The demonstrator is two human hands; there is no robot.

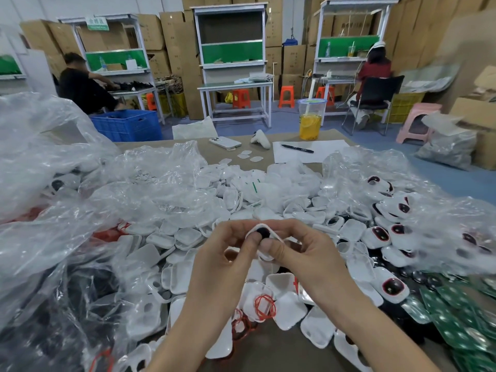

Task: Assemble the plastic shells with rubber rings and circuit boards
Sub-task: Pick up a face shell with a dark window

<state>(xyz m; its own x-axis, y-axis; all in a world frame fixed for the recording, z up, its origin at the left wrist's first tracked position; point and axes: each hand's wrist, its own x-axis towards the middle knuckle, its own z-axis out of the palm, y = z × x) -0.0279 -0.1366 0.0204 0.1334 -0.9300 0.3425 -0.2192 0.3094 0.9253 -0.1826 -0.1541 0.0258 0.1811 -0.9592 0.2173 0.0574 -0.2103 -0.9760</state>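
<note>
Both hands hold one white plastic shell [264, 230] with a round black part in its opening, above the table's middle. My left hand [230, 253] grips it from the left with the thumb on the black part. My right hand [300, 251] pinches its right side, thumb on top. Loose red rubber rings [264, 307] lie on shells just below the hands. A heap of empty white shells [188, 237] covers the table. Finished shells with red-ringed dark windows [393, 287] lie at the right. Green circuit board panels [456, 312] are stacked at the lower right.
Crumpled clear plastic bags [80, 189] rise at the left and right. At the table's far edge are a phone [225, 142], a white controller [261, 139], a pen on paper [297, 149] and a cup of lemon drink [310, 122]. Two people sit at workbenches behind.
</note>
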